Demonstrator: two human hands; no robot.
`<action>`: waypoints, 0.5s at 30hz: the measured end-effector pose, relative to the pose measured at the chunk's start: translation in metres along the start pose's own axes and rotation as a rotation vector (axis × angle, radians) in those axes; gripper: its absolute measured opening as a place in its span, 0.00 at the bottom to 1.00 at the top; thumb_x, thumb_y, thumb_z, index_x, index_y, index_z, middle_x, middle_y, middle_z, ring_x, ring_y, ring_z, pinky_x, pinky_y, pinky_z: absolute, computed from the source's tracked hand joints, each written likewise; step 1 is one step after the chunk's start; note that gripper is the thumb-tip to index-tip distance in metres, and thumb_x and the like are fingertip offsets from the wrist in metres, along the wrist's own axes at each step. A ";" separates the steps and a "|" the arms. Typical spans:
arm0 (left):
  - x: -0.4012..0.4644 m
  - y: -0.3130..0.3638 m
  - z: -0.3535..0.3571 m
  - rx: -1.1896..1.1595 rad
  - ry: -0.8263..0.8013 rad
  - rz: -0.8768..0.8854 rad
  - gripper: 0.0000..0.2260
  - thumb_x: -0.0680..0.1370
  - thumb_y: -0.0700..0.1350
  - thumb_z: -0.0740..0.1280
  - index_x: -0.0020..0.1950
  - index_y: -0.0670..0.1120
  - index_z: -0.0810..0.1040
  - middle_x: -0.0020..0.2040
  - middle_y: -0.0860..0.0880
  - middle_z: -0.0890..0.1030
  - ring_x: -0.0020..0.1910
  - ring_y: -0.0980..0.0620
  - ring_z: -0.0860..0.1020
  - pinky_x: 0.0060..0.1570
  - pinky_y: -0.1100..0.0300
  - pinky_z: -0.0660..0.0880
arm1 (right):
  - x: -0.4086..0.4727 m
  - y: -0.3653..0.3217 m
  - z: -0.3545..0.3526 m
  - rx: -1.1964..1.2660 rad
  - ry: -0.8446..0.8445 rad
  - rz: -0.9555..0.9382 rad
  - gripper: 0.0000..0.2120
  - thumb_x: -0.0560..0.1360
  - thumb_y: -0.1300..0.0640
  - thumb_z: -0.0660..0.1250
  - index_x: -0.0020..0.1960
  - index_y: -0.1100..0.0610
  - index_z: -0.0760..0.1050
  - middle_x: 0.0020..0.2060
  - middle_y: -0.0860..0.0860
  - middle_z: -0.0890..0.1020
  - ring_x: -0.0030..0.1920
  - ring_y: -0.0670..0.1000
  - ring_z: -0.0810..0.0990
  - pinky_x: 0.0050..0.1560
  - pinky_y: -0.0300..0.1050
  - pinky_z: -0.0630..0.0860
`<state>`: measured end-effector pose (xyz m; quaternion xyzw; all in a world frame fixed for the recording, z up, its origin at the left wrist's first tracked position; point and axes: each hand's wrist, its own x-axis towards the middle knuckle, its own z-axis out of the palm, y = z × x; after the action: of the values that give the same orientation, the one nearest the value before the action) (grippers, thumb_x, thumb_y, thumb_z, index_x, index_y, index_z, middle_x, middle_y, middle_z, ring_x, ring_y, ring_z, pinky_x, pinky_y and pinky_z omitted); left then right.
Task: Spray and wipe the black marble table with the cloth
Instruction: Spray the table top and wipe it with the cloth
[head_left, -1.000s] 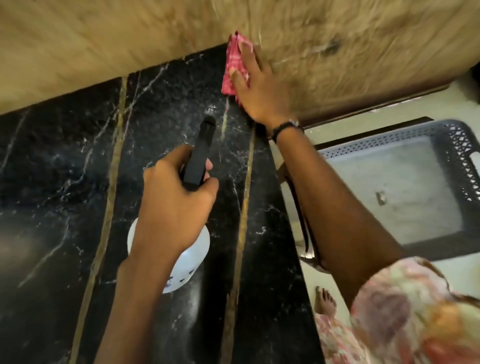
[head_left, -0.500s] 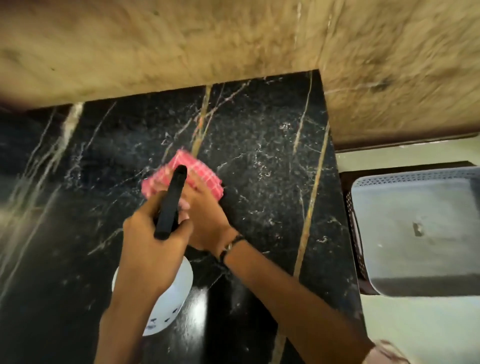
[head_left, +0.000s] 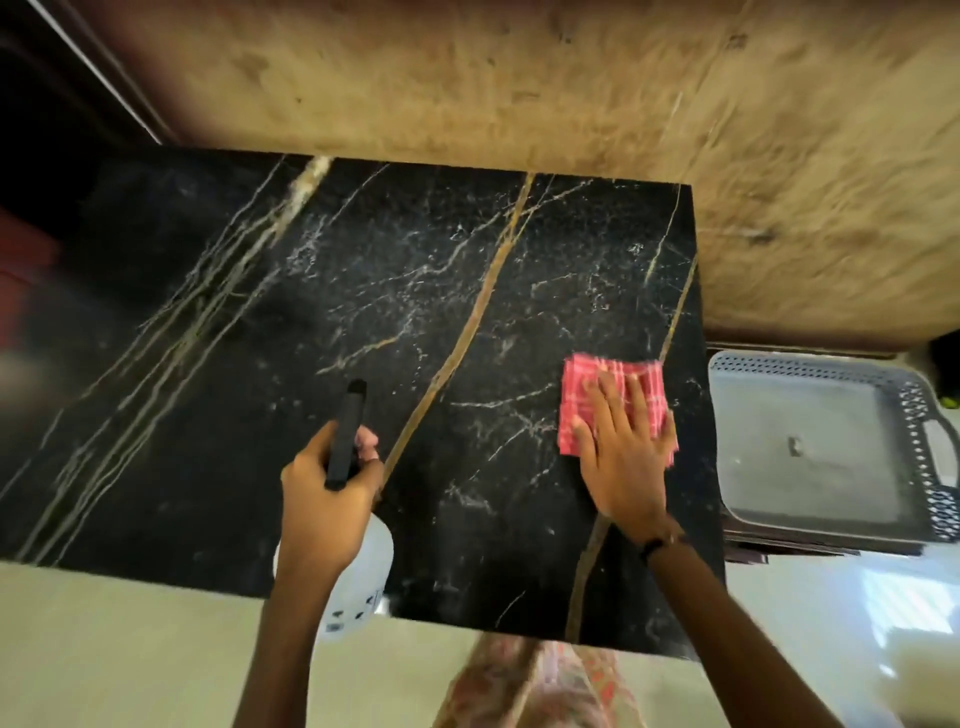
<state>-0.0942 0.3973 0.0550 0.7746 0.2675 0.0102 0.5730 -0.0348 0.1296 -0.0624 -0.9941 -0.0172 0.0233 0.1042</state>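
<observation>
The black marble table (head_left: 395, 291), veined in gold and white, fills the middle of the view. A folded pink checked cloth (head_left: 582, 384) lies flat near the table's right edge, and my right hand (head_left: 626, 457) presses on it with fingers spread. My left hand (head_left: 324, 499) grips a spray bottle (head_left: 363, 577) with a white body and a black head and nozzle, held above the table's near edge at the centre, nozzle pointing away from me.
A grey plastic basket (head_left: 930, 447) with a perforated rim stands on the floor just right of the table. A tan stone wall (head_left: 519, 88) backs the table. Pale floor (head_left: 130, 649) lies along the near edge.
My right hand has swept the cloth from the table's middle, just ahead of the bottle, to the right edge. The view has pulled back, showing the table's near edge. The bottle stays in my left hand.
</observation>
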 end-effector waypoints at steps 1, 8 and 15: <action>-0.007 -0.010 -0.013 -0.017 0.021 0.002 0.06 0.74 0.33 0.66 0.44 0.42 0.78 0.37 0.42 0.77 0.31 0.45 0.71 0.40 0.50 0.69 | -0.028 -0.006 0.003 -0.002 0.009 -0.006 0.26 0.80 0.43 0.47 0.74 0.51 0.65 0.74 0.50 0.65 0.75 0.55 0.58 0.68 0.70 0.58; -0.047 -0.054 -0.107 -0.070 0.123 -0.001 0.06 0.74 0.32 0.65 0.45 0.42 0.77 0.38 0.43 0.76 0.34 0.45 0.71 0.38 0.51 0.68 | -0.167 -0.092 0.027 0.049 -0.067 -0.081 0.26 0.81 0.42 0.42 0.73 0.50 0.64 0.74 0.51 0.64 0.76 0.56 0.55 0.70 0.69 0.52; -0.027 -0.075 -0.204 -0.200 0.244 -0.086 0.07 0.75 0.31 0.64 0.46 0.41 0.76 0.34 0.45 0.75 0.21 0.58 0.69 0.21 0.67 0.67 | -0.155 -0.231 0.047 0.049 -0.195 -0.184 0.27 0.82 0.42 0.40 0.72 0.48 0.66 0.71 0.51 0.70 0.74 0.58 0.60 0.69 0.69 0.52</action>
<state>-0.2137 0.5809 0.0656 0.6944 0.3658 0.1061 0.6106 -0.1988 0.3585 -0.0534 -0.9786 -0.1178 0.1104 0.1279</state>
